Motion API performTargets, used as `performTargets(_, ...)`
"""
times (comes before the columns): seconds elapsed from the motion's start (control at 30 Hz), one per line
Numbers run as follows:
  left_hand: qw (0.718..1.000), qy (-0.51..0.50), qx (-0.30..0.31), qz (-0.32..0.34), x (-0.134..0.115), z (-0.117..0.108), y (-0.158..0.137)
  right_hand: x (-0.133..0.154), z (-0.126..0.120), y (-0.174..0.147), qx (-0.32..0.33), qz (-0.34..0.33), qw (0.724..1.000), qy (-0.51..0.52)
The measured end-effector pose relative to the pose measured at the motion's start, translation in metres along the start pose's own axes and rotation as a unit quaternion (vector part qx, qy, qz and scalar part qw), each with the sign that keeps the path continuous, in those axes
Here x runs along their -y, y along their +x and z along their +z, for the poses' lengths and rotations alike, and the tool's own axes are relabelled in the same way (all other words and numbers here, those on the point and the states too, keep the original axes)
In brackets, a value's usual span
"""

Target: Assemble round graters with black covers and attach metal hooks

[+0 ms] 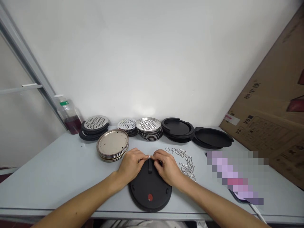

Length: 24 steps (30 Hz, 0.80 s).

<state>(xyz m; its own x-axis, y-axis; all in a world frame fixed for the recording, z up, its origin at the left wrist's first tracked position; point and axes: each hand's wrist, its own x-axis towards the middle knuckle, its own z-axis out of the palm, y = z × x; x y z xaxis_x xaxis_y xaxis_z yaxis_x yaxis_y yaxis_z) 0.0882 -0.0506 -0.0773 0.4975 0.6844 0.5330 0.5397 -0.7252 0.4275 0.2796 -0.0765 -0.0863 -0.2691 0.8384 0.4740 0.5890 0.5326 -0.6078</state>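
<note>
A round black plastic base (152, 186) lies in front of me near the table's front edge, with a raised strip at its far side and a reddish dot near its close side. My left hand (133, 163) and my right hand (167, 164) meet at its far rim. Both are closed in a pinch on a small silvery wire clip (149, 157), mostly hidden by the fingertips. Just right of my right hand is a loose scatter of bent wire clips (187, 166). Left of my left hand stands a stack of round metal discs (113, 143).
Along the wall stand perforated grater discs on black rings (95, 123), a stack of grater plates (148, 125), black rings (178, 128) and a black tray (213, 138). A bottle of dark liquid (71, 118) is at back left. A cardboard box (268, 120) and a blurred-out device (232, 177) are right.
</note>
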Motion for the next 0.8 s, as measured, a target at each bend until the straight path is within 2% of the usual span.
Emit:
performTargets(0.33,0.999,-0.008,0.015,0.027,-0.0018,0.0018,0.0022,0.0019,0.0011,0.0006,-0.014,0.035,0.999,-0.013)
performTargets(0.5,1.000,0.005,-0.008,0.016,-0.0048,0.0010,0.0005,0.0021,0.0012,-0.0004,-0.020,0.024,1.000,0.004)
performTargets(0.67,0.999,0.000,-0.037,-0.005,-0.0061,-0.0004,0.0003,0.0001,0.0001,-0.0043,-0.052,-0.024,0.998,-0.012)
performTargets(0.8,0.999,-0.016,-0.039,-0.017,-0.0066,-0.0007,0.0000,-0.0008,-0.0005,-0.0055,-0.047,-0.020,0.998,-0.029)
